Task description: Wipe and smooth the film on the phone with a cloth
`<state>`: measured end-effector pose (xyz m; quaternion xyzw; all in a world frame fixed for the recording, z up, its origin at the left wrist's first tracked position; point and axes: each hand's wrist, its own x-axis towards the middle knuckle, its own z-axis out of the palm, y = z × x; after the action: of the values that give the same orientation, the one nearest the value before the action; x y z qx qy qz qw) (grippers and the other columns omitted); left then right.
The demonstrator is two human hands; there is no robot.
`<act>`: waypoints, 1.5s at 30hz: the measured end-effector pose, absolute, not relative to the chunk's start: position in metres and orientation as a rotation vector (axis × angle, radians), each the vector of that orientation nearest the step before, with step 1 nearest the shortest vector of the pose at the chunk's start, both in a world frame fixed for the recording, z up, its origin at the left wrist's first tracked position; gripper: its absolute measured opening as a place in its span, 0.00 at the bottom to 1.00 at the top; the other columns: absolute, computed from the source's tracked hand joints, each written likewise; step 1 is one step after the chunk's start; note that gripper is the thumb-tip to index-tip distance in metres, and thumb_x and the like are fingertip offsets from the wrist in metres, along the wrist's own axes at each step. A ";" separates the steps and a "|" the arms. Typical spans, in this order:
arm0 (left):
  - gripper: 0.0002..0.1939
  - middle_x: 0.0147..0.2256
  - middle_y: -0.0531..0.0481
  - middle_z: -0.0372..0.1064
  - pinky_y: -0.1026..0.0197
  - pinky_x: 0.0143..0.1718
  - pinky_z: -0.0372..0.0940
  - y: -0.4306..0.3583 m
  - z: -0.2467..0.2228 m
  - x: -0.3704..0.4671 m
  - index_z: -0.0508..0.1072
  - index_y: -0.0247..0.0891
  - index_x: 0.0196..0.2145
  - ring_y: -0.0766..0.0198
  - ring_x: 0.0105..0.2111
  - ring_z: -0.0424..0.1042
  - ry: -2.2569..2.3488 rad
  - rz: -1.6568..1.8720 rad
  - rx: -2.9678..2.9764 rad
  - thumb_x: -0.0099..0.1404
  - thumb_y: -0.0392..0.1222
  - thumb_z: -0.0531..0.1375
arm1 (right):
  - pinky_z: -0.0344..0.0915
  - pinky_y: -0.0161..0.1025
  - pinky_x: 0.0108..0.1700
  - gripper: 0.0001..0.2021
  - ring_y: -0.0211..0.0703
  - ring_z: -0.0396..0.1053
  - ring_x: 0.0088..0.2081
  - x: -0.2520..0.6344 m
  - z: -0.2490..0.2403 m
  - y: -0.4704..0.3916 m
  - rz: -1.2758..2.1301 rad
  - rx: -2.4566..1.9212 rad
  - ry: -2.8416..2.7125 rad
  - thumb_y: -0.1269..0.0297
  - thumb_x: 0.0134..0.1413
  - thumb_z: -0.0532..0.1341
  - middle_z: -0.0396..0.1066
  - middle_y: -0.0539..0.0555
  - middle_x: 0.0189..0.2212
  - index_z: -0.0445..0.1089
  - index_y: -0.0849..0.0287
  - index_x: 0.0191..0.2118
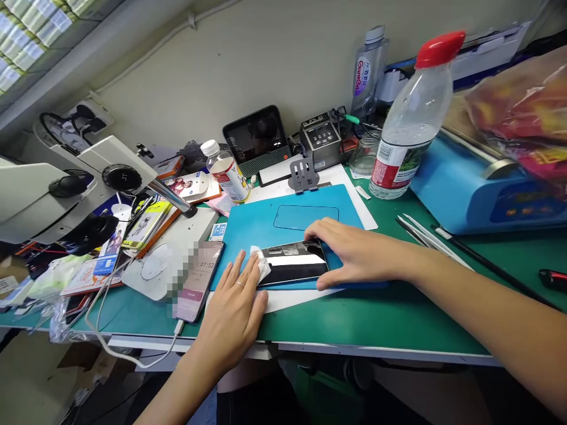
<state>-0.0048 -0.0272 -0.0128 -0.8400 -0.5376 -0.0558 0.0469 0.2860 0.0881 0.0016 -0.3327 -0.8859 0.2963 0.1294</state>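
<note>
A dark, glossy smartphone (pixel 295 260) lies flat on a blue mat (pixel 252 221), its surface reflecting the light. Around its right end my right hand (pixel 348 254) is closed, fingers at the far edge and thumb by the near edge. My left hand (pixel 234 304), with a ring on one finger, presses a crumpled white tissue (pixel 262 265) against the phone's left end. The fingers of that hand are nearly straight and partly cover the tissue. A black phone outline (pixel 305 216) is on the mat beyond the smartphone.
A second phone (pixel 201 280), lit and plugged into a white cable (pixel 178 327), lies left of the mat. Further left stands a microscope (pixel 110 168). A red-capped bottle (pixel 405 124), a blue machine (pixel 482 183) and tweezers (pixel 425 236) are on the right. The green table's front edge (pixel 354 346) runs nearby.
</note>
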 end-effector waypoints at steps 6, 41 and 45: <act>0.34 0.72 0.29 0.50 0.38 0.71 0.53 -0.001 -0.015 0.043 0.56 0.22 0.70 0.43 0.73 0.48 -1.708 -0.233 -2.607 0.78 0.53 0.49 | 0.70 0.55 0.51 0.43 0.65 0.71 0.52 0.287 0.004 0.090 0.888 -0.996 -2.564 0.30 0.45 0.68 0.70 0.63 0.54 0.64 0.55 0.59; 0.41 0.70 0.27 0.52 0.44 0.73 0.47 0.000 -0.010 0.093 0.58 0.17 0.69 0.41 0.73 0.48 -1.742 -0.380 -2.610 0.78 0.60 0.45 | 0.66 0.67 0.61 0.56 0.73 0.71 0.58 0.294 -0.006 0.103 1.017 -0.971 -2.388 0.16 0.43 0.39 0.68 0.61 0.65 0.61 0.43 0.70; 0.40 0.70 0.27 0.55 0.44 0.73 0.47 0.000 -0.009 0.109 0.58 0.16 0.69 0.40 0.73 0.48 -1.711 -0.381 -2.600 0.79 0.59 0.45 | 0.65 0.67 0.62 0.58 0.73 0.70 0.58 0.294 -0.004 0.101 1.069 -0.962 -2.365 0.15 0.42 0.39 0.67 0.62 0.66 0.61 0.46 0.71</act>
<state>0.1095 0.0001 -0.0095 -0.8292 -0.5456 -0.1216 0.0032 0.2939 0.1007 -0.0039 -0.3414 -0.8397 0.3794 0.1857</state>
